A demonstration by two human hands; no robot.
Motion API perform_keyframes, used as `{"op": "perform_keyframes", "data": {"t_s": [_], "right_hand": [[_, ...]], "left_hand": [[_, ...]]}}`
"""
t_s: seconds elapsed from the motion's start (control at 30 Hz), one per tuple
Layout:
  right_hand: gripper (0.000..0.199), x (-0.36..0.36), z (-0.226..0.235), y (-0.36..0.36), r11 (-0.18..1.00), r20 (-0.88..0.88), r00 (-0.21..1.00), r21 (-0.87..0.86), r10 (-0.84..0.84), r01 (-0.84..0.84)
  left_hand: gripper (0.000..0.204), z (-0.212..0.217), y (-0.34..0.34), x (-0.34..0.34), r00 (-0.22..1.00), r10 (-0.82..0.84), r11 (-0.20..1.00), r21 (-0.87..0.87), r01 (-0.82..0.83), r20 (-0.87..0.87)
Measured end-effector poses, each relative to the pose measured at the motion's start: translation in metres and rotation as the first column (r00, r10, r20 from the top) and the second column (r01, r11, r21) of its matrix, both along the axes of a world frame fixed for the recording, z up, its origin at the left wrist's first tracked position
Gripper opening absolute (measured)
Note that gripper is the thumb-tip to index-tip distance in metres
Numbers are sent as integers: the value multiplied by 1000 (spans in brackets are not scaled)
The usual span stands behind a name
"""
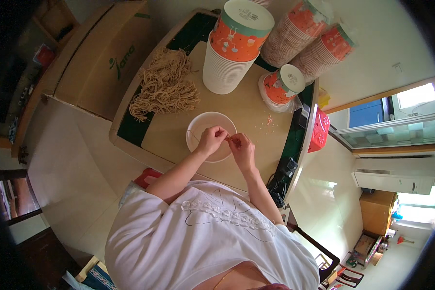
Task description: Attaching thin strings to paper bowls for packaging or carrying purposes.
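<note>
left hand (210, 140) + right hand (242, 147) | fingers pinch small piece (orange) | over white bowl (198, 126)

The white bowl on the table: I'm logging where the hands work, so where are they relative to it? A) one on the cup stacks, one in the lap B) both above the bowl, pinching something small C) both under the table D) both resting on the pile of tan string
B: the left hand and right hand meet over the white bowl, fingertips pinched on something too small to identify; the tan string pile lies apart, untouched.
</note>
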State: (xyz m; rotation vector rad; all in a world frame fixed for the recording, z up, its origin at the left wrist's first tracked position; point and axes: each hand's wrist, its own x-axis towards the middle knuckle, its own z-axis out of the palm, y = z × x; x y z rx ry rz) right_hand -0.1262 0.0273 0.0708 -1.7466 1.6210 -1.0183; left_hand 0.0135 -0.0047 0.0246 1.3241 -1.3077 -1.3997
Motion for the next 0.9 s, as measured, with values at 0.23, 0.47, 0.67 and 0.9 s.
{"op": "perform_keyframes", "data": {"t_s": [0.23,0.47,0.67,0.9], "right_hand": [[7,-1,-1,0,1000,-12,1000,-3,12,-12],[13,3,-1,5,1000,83,997,11,10,-11],[11,-1,1,8,1000,43,999,0,27,-27],[14,0,-3,5,1000,25,999,-14,26,-26]], "left_hand": [[17,24,3,1,968,-76,991,93,101,-240],[19,8,-1,10,962,-208,924,287,251,-175],[15,11,-7,15,967,-253,952,187,243,29],[10,18,-9,23,985,-173,980,100,170,27]]}}
